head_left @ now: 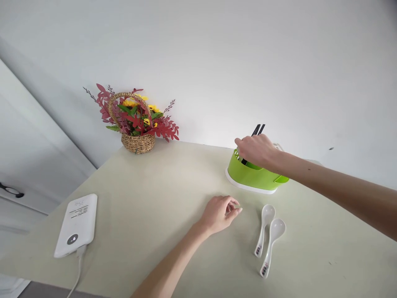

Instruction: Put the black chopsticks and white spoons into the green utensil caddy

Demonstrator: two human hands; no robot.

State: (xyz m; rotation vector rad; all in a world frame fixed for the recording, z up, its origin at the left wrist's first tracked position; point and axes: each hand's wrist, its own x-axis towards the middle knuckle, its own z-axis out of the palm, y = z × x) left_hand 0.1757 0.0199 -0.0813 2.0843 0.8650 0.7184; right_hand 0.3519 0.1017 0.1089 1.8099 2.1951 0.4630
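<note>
So far your right hand (pixel 256 150) grips the black chopsticks (pixel 258 130), their lower ends inside the green holder (pixel 251 176) on the desk (pixel 173 174). Two white spoons (pixel 268 238) lie outside beside it; your left hand (pixel 221 213) rests loosely curled, empty.

Pale counter (pixel 149 231) set against a white wall. The right hand (pixel 256 150) grips a pair of black chopsticks (pixel 258 129) whose lower ends stand tilted inside a green holder (pixel 249 174) on a white base. The left hand (pixel 220 213) rests on the counter, fingers (pixel 234 210) loosely curled, holding nothing. Just right of it lie two white spoons (pixel 268 238), side by side, bowls toward the holder. Far left: a white power bank (pixel 77 223) with cable; at the back, a wicker flower basket (pixel 136 124).
</note>
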